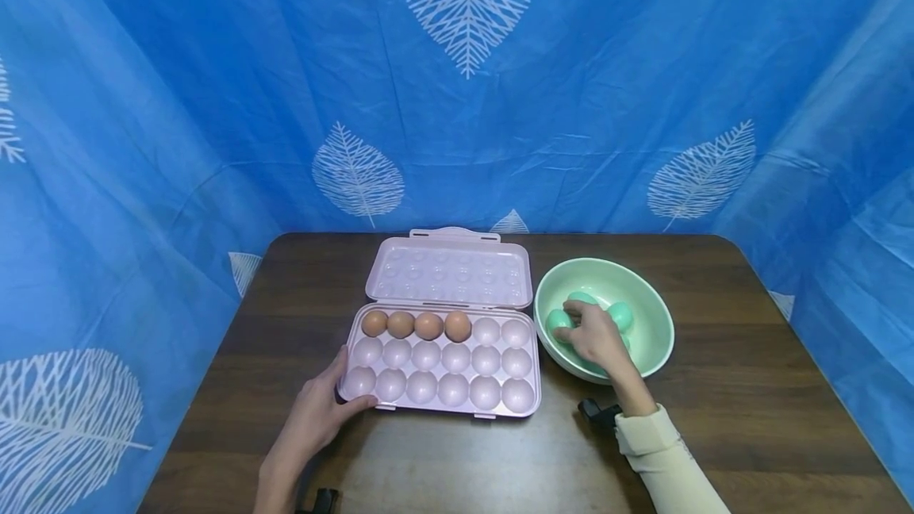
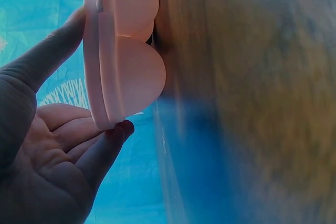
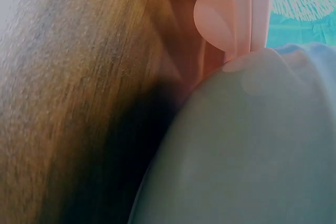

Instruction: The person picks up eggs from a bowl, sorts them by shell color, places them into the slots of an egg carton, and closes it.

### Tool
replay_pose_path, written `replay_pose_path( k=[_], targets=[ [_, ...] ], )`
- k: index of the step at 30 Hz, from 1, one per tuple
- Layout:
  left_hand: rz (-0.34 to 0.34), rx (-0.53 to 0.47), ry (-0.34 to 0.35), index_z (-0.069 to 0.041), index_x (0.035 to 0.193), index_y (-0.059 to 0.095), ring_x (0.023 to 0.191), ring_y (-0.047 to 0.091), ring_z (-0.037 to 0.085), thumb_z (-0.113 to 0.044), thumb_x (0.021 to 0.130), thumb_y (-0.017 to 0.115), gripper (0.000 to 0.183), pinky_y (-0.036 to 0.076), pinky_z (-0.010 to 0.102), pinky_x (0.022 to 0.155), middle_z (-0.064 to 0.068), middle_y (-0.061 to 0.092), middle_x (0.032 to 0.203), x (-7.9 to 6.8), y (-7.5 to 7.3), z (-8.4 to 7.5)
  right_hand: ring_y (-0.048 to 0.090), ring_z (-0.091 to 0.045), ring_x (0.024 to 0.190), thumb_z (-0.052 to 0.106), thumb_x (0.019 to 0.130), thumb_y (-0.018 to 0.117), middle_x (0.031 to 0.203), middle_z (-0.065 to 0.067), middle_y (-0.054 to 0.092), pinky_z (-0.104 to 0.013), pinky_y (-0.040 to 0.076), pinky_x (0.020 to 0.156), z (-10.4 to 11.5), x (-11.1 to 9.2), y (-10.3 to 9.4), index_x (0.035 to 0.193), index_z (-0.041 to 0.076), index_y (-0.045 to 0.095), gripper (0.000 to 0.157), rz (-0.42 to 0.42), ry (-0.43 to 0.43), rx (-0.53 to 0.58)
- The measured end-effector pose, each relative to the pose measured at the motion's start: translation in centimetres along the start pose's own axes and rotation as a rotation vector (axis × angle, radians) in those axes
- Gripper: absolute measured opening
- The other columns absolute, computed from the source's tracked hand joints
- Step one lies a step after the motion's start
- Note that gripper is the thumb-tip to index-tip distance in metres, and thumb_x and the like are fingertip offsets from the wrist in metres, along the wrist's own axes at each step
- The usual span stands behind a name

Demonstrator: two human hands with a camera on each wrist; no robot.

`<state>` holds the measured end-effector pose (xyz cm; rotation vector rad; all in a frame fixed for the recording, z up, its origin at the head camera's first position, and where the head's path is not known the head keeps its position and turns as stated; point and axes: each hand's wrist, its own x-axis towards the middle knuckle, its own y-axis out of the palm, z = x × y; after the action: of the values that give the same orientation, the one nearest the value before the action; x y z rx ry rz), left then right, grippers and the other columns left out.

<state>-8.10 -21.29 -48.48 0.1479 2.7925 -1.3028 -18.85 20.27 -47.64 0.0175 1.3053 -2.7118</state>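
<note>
A pink egg box (image 1: pixel 441 400) lies with its lid (image 1: pixel 450 272) folded back. Several brown eggs (image 1: pixel 428 326) fill the left part of its rear row. My left hand (image 1: pixel 317 411) holds the box's front left corner, thumb along the front edge and fingers at the side; the left wrist view shows the fingers by the corner of the box (image 2: pixel 139 74). To the right stands a light green bowl (image 1: pixel 653 316) containing several green eggs (image 1: pixel 620 314). Inside it, my right hand (image 1: pixel 596 333) pinches a green egg (image 1: pixel 559 324) between thumb and fingers. The bowl's wall (image 3: pixel 252 145) hides that hand in the right wrist view.
Everything rests on a dark wooden table (image 1: pixel 743 387). A blue cloth (image 1: pixel 557 117) with white leaf prints hangs behind and at both sides. The bowl stands close against the box's right end. Black wrist mounts (image 1: pixel 598 412) show under the forearms.
</note>
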Motion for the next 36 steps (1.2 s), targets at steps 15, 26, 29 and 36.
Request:
replay_pose_path(
  k=[15,26,29,36],
  targets=[
    [-0.003,-0.008,-0.002,0.013,0.148,0.029,0.135,0.039,0.042,-0.035,0.081,0.082,0.097,0.034,0.053,0.108,0.03,0.036,0.148,-0.05,0.02,0.01,0.064,-0.039,0.102,0.012,0.082,0.079,0.113,-0.025,0.067,-0.053,0.05,0.089,-0.27,-0.23,0.18,0.121,-0.008,0.064,0.047,-0.047,-0.035,0.062],
    [0.001,-0.017,-0.008,0.012,0.148,0.028,0.135,0.039,0.041,-0.036,0.081,0.081,0.098,0.034,0.053,0.109,0.03,0.036,0.148,-0.1,-0.11,-0.08,0.064,-0.042,0.107,0.013,0.082,0.08,0.116,-0.028,0.066,-0.052,0.05,0.092,0.13,-0.15,0.02,0.125,-0.008,0.061,0.051,-0.137,-0.023,0.196],
    [-0.004,-0.017,0.004,0.012,0.148,0.029,0.135,0.04,0.041,-0.036,0.081,0.081,0.098,0.035,0.052,0.108,0.03,0.037,0.148,-0.1,-0.07,-0.04,0.066,-0.039,0.105,0.013,0.081,0.081,0.114,-0.027,0.067,-0.049,0.053,0.089,0.11,-0.17,0.04,0.124,-0.007,0.062,0.051,-0.166,-0.011,0.239],
    [-0.016,-0.014,0.021,0.012,0.148,0.03,0.134,0.041,0.041,-0.037,0.081,0.081,0.097,0.036,0.054,0.107,0.03,0.037,0.147,0.01,-0.03,0.13,0.068,-0.035,0.103,0.012,0.079,0.083,0.112,-0.024,0.068,-0.031,0.057,0.082,0.25,-0.4,0.09,0.119,-0.006,0.063,0.048,-0.245,-0.015,0.349]
  ],
)
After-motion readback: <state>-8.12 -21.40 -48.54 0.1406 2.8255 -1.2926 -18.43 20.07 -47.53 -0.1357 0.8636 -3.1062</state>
